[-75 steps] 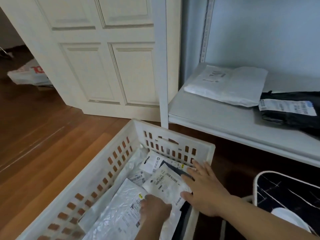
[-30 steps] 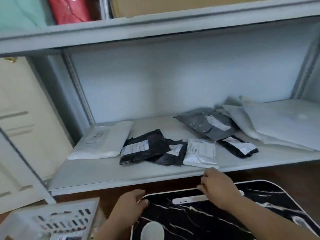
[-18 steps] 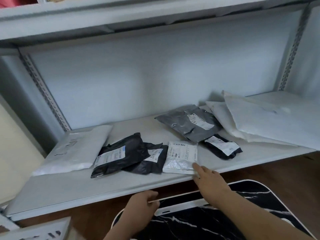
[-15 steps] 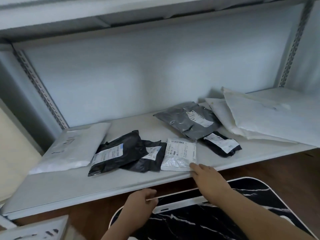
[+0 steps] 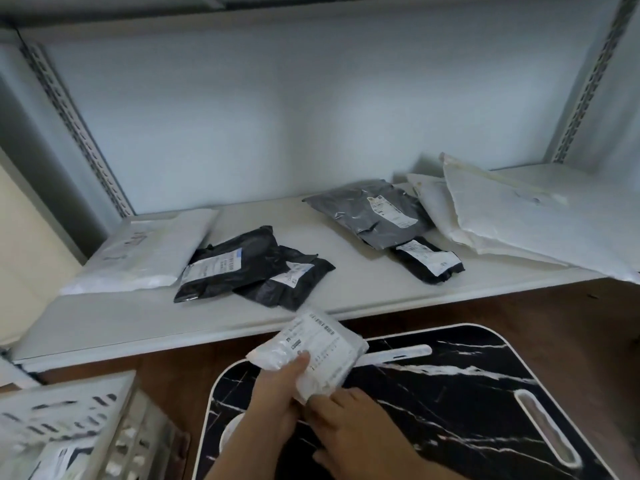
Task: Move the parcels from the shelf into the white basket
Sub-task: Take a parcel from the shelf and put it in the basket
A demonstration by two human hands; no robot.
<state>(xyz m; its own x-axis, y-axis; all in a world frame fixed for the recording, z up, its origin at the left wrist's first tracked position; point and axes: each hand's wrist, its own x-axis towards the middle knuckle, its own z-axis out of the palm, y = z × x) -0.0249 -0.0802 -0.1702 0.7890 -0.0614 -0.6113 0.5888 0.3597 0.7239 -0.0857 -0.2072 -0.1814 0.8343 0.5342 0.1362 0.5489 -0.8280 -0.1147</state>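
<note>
- The white slotted plastic basket (image 5: 65,424) sits at the lower left, below and left of the pale grey metal shelf (image 5: 145,323), with a few parcels already visible inside.
- On the shelf's left end lies a flat white padded mailer (image 5: 145,252); just right of it, two black plastic pouches with white labels (image 5: 252,268) overlap one another.
- In front of the shelf's edge and off it, the small white bubble-wrap parcel with a printed label (image 5: 311,348) is held between both hands.
- The left hand (image 5: 277,400) has its fingers curled round the parcel's near-left corner, thumb on top.
- The right hand (image 5: 349,420) touches the parcel's lower edge; whether it grips cannot be told.
- The parcel looks light, soft and slightly slick, so a pinch across a corner should do.
- Further right on the shelf rest a grey plastic pouch (image 5: 370,213), a small black pouch (image 5: 429,259) and large white mailers (image 5: 519,223).
</note>
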